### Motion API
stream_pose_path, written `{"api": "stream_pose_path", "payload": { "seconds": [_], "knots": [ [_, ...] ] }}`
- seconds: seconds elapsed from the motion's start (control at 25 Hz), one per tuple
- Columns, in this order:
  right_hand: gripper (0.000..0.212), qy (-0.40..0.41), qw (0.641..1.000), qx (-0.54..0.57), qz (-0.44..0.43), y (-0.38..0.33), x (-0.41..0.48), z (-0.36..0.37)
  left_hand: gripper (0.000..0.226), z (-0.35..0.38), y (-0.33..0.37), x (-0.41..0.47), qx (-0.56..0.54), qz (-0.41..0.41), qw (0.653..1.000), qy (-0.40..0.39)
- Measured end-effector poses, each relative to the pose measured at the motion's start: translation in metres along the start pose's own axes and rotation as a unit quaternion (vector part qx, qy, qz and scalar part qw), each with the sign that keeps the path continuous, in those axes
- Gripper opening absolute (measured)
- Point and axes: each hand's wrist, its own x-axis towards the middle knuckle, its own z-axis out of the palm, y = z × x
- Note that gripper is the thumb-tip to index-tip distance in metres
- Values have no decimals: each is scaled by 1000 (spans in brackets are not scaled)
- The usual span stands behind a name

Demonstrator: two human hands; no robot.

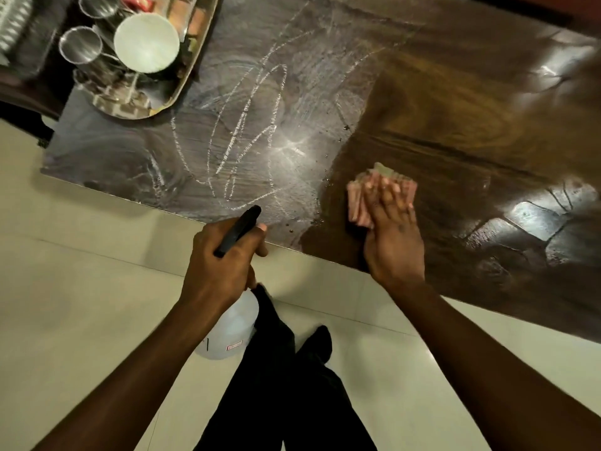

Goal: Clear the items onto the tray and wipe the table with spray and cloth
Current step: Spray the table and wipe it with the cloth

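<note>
My left hand (224,255) grips a white spray bottle (229,330) by its black trigger head, held off the table's near edge over the floor. My right hand (390,229) presses flat on a folded pink cloth (357,196) lying on the dark wooden table (439,131). Left of the cloth the tabletop shows pale streaks and wet smears. A steel tray (182,83) stands at the table's far left corner and holds a white bowl (146,42), steel cups (80,45) and other items.
Pale tiled floor (81,288) lies below the table's near edge. My dark trouser legs (286,385) stand close to that edge. A white ribbed object (13,21) sits at the top left beyond the tray.
</note>
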Motion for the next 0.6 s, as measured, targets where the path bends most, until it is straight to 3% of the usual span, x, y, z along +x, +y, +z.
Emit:
{"api": "stream_pose_path", "payload": {
  "seconds": [0.08,0.16,0.24,0.32,0.4,0.48,0.56,0.6],
  "knots": [
    [79,39,991,49,117,-26,25,5,39,-13,-6,8,7,-6,1000,-1],
    [81,42,994,35,100,-67,23,23,47,-22,-9,12,6,-11,1000,-13],
    [82,-5,998,3,-62,-103,-2,43,48,-27,-9,15,5,-7,1000,-27],
    [74,-79,962,-26,-259,-119,-20,52,49,-33,-10,22,12,5,999,-30],
    [73,-113,921,-63,-367,-102,1,41,47,-39,-10,28,6,2,1000,-24],
    [77,-94,945,-89,-300,-75,36,23,42,-46,-9,35,-16,-11,1000,-22],
    [77,-28,994,-43,-94,-56,73,4,41,-51,-8,40,-36,-18,999,-23],
    [77,6,1000,-12,6,-56,90,-2,42,-54,-7,43,-42,-19,999,-21]
  ]
}}
